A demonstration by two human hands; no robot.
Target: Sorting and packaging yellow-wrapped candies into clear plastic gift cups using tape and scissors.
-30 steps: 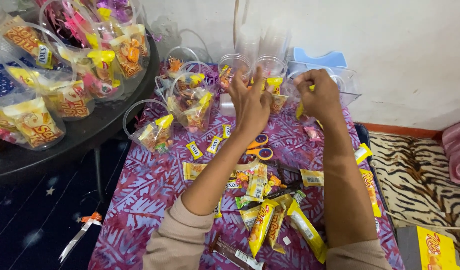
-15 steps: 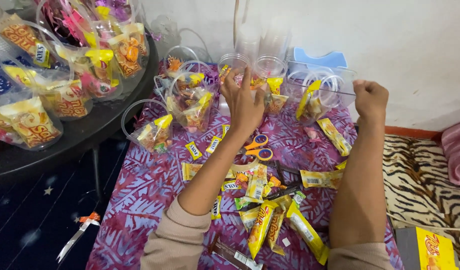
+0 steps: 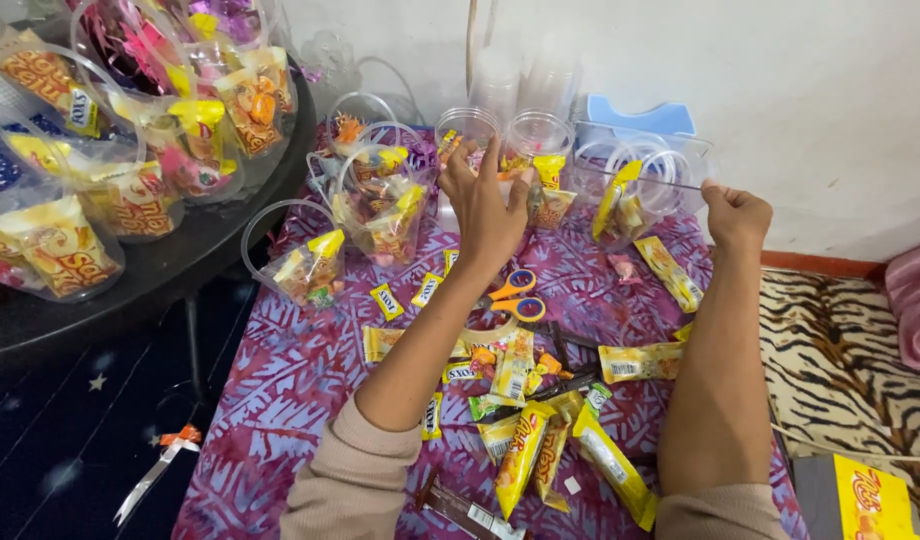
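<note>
My right hand point(image 3: 737, 215) is closed in a fist at the right, pinching one end of a thin clear strip point(image 3: 640, 177) stretched leftward over the cups. My left hand point(image 3: 485, 205) is raised with its back toward me and fingers spread, in front of two clear plastic cups point(image 3: 538, 135) at the back of the purple patterned cloth point(image 3: 300, 370). The strip's other end runs toward this hand; whether the hand grips it is hidden. A clear cup with a yellow packet point(image 3: 620, 200) lies between the hands.
Orange and blue scissors point(image 3: 515, 295) and several yellow snack packets point(image 3: 525, 450) lie on the cloth between my arms. Filled handled cups point(image 3: 305, 260) stand at the left, more on a black round table point(image 3: 180, 265). Stacked empty cups point(image 3: 540, 75), a blue stool point(image 3: 630, 120), a tiger-print rug point(image 3: 850, 350).
My right hand has moved away from the left hand to the right, drawing the clear strip out taut. The left hand has stayed by the cups.
</note>
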